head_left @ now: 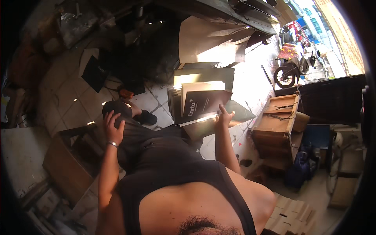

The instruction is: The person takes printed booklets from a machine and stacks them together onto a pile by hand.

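Note:
In front of me, right of centre, stands a leaning bundle of dark cardboard folders (205, 102) with pale inner sheets showing and white print on the front cover. My right hand (224, 116) is at the lower right corner of that cover. Its thumb lies against the cover and one fingertip sticks out to the right; the other fingers are mostly hidden. My left hand (113, 124) rests on my bent left knee, fingers apart, holding nothing. Olive-grey boards (243, 111) lie under and behind the bundle.
A wooden drawer frame (279, 113) stands on the right, near a dark blue bag (299, 168). A brown wooden box (64, 160) is at left. A large pale sheet (207, 39) leans at the back. Beyond is a parked motorbike (291, 72). A dark folder (94, 72) lies on the tiled floor.

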Available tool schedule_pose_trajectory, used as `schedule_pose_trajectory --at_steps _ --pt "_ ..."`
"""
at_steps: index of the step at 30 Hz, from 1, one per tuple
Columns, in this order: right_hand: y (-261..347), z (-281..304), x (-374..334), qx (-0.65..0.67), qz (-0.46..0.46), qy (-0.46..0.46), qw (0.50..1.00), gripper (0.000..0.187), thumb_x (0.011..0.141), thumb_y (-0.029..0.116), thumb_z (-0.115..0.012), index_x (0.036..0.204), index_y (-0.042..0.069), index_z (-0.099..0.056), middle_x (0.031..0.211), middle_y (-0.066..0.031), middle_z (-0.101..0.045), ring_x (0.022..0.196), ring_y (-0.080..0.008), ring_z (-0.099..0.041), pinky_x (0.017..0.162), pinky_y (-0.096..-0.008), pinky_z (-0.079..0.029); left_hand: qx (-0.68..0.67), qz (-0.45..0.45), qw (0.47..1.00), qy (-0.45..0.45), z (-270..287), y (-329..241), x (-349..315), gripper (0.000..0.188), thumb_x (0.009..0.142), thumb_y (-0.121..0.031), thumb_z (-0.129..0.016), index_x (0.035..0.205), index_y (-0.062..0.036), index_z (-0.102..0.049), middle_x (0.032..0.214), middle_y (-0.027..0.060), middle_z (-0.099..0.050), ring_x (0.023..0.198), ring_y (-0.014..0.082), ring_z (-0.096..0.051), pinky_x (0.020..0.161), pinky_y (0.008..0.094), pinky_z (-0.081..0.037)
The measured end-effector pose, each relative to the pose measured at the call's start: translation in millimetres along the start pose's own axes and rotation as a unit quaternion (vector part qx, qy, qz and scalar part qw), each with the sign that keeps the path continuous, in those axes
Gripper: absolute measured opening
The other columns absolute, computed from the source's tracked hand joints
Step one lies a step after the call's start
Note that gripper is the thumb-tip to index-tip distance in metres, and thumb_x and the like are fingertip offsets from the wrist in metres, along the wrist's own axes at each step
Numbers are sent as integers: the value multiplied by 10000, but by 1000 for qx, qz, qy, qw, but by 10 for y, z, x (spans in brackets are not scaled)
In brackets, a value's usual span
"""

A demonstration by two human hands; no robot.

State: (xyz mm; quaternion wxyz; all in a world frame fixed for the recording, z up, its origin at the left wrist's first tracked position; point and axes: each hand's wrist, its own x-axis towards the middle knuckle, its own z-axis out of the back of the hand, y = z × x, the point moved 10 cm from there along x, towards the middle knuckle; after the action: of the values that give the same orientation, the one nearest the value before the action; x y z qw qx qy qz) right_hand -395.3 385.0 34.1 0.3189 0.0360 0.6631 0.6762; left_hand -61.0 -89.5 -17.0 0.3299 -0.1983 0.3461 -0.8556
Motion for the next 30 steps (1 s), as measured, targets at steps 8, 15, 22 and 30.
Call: schedule_pose_trajectory --at_steps 8,15,22,30 --pt "168 -319 157 -437 240 258 828 1398 605 106 -967 1664 92 -53 1499 -266 -500 1327 -351 -561 1087 -384 -476 21 -2 1000 8 53 -95 21 355 863 -232 -764 1195 -113 -718 1481 108 -563 1438 401 -422 1193 504 -340" --pt "213 -294 10 -471 255 206 819 1429 594 70 -961 1674 182 -32 1459 -256 -551 1276 -366 -612 1066 -407 -511 20 1 1000 3 53 -128 8 346 861 -228 -764 1181 -103 -720 1467 116 -574 1425 413 -434 1185 510 -349" --pt "128 -257 15 -458 245 216 827 1441 594 120 -973 1665 200 -13 1602 -275 -356 1433 -427 -440 1131 -466 -442 20 -7 1000 6 49 -152 13 350 856 -232 -770 1176 -101 -720 1465 122 -573 1420 419 -438 1179 512 -353" --pt "46 -560 -950 -541 302 284 732 1432 563 125 -995 1644 234 -63 1659 -333 139 1462 -529 -341 1108 -488 -489 30 -12 999 5 73 -184 18 356 860 -227 -766 1190 -102 -719 1470 124 -570 1416 423 -442 1179 511 -354"
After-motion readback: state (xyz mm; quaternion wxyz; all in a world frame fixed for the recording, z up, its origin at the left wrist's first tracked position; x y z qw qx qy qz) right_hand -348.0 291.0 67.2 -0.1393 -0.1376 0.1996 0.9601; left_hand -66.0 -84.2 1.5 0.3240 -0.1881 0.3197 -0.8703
